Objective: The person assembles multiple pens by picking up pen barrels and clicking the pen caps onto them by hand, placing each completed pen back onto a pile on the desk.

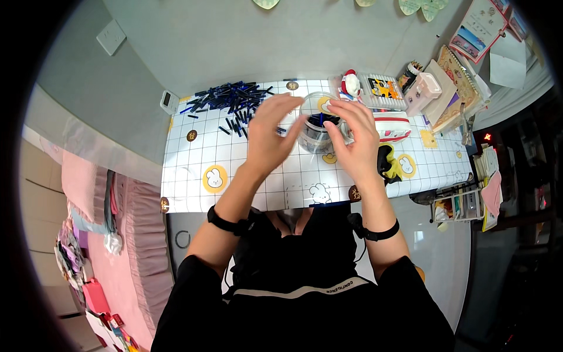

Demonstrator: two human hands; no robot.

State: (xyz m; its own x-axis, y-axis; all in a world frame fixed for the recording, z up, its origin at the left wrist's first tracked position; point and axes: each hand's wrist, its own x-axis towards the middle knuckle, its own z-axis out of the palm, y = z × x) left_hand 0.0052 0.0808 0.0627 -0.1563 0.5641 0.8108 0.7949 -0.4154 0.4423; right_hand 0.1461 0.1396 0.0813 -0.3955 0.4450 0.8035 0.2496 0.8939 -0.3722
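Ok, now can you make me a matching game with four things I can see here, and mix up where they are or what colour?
1. clear jar
2. pile of dark sticks
3. white-and-red pouch
4. ruffled bed cover

A. pink
B. just right of the right hand
C. between the hands
D. back left of the table

Pairs: 1-C, 2-D, 3-B, 4-A
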